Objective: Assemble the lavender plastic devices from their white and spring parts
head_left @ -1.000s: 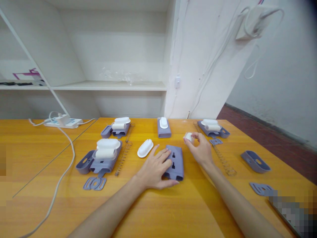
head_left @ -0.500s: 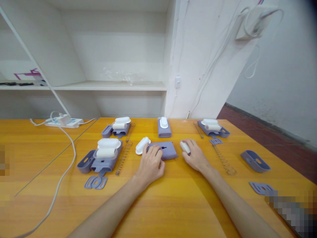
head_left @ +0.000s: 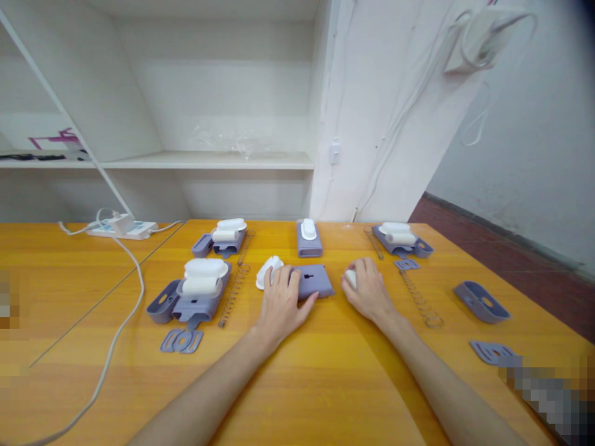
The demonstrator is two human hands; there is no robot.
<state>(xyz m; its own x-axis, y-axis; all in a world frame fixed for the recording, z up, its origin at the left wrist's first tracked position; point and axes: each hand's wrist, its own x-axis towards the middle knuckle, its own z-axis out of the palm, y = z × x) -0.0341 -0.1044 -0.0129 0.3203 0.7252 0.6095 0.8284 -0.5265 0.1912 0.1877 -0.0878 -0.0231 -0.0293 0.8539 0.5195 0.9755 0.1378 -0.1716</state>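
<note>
My left hand (head_left: 282, 298) lies with fingers stretched over the left part of a flat purple plastic case (head_left: 317, 280), its thumb spread along the near edge. Just behind those fingertips is a white oval plastic piece (head_left: 268, 271), partly covered by them. To the right, my right hand (head_left: 367, 288) is closed around a small white cylinder (head_left: 350, 279) at the tabletop; only one end of it shows. A gap of bare wood separates the case from my right hand.
Purple cases with white parts stand at left (head_left: 202, 288), back left, back centre (head_left: 309, 240) and back right (head_left: 397, 238). Metal springs (head_left: 233, 294) lie beside them. A purple oval shell (head_left: 482, 301) and slotted plates (head_left: 493, 352) are at right. A white cable (head_left: 121, 331) crosses the left.
My left hand has opened: its fingers and thumb have spread apart over the case. My right hand stays around the white cylinder, covering more of it.
</note>
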